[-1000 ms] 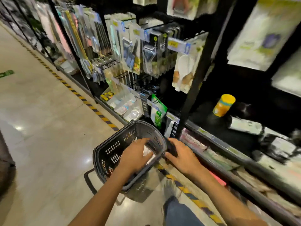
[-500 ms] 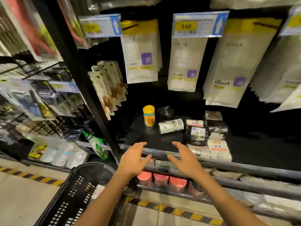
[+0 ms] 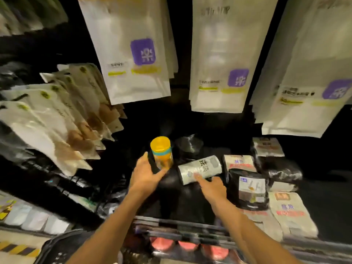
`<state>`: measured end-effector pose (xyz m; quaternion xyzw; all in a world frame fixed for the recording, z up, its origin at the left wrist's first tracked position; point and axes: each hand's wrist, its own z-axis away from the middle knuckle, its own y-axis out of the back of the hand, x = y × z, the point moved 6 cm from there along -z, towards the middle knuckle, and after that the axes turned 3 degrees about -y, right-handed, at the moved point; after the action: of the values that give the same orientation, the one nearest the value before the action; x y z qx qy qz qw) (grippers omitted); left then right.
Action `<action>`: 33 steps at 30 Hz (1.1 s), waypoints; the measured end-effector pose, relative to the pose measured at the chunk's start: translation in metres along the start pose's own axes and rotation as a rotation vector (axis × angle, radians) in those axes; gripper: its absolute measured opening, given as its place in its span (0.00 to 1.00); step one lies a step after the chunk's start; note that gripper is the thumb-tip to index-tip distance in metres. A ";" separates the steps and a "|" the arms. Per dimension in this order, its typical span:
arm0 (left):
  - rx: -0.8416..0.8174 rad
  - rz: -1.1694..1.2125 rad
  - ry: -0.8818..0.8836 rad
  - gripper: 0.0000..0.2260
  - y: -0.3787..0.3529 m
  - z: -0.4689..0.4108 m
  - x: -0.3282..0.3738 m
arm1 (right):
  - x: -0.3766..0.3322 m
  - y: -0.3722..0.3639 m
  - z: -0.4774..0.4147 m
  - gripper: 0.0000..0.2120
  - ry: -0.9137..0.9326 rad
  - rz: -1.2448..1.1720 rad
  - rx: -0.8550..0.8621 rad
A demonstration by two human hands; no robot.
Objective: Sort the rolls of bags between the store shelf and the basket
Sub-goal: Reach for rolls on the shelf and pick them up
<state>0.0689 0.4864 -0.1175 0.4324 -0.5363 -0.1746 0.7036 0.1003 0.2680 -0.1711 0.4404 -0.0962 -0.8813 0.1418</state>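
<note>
Yellow roll (image 3: 162, 151) beside spread left hand (image 3: 145, 176); outstretched right hand (image 3: 211, 187) touches white roll (image 3: 201, 165).

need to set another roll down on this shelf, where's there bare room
Barest is the dark shelf floor in front of the yellow roll and white roll, behind the front rail. The dim stretch right of the packet stacks looks bare too. Crowded: rolls and black packet sit close together.

The yellow roll (image 3: 161, 153) is translucent, glossy plastic film with a smooth teal band. The white roll (image 3: 200, 169) wears shiny printed wrap; the black roll (image 3: 188, 147) behind is crinkled, glossy film. Hanging pouches (image 3: 129, 54) look matt white, the shelf (image 3: 171, 199) matt black, its rail (image 3: 181, 224) dull metal, the basket (image 3: 57, 252) dark plastic
</note>
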 end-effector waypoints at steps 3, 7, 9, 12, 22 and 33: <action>0.086 0.123 0.037 0.46 -0.011 -0.037 -0.022 | 0.007 -0.017 -0.040 0.36 -0.115 -0.238 0.146; 0.069 0.286 0.018 0.49 -0.028 -0.071 -0.034 | 0.008 -0.036 -0.075 0.46 -0.222 -0.416 0.233; 0.072 0.346 -0.012 0.49 -0.035 -0.082 -0.033 | 0.008 -0.042 -0.088 0.48 -0.237 -0.485 0.273; 0.096 0.437 -0.024 0.44 -0.043 -0.091 -0.034 | 0.013 -0.045 -0.095 0.49 -0.237 -0.494 0.318; 0.140 0.431 -0.069 0.33 -0.038 -0.079 -0.034 | 0.021 -0.043 -0.076 0.40 -0.194 -0.566 0.383; 0.101 0.344 -0.053 0.31 0.031 0.005 0.013 | -0.023 0.009 0.055 0.30 0.244 -0.266 0.310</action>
<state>0.0621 0.4928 -0.0845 0.3640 -0.6287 -0.0359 0.6862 0.0705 0.2700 -0.1189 0.5690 -0.1537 -0.8071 -0.0342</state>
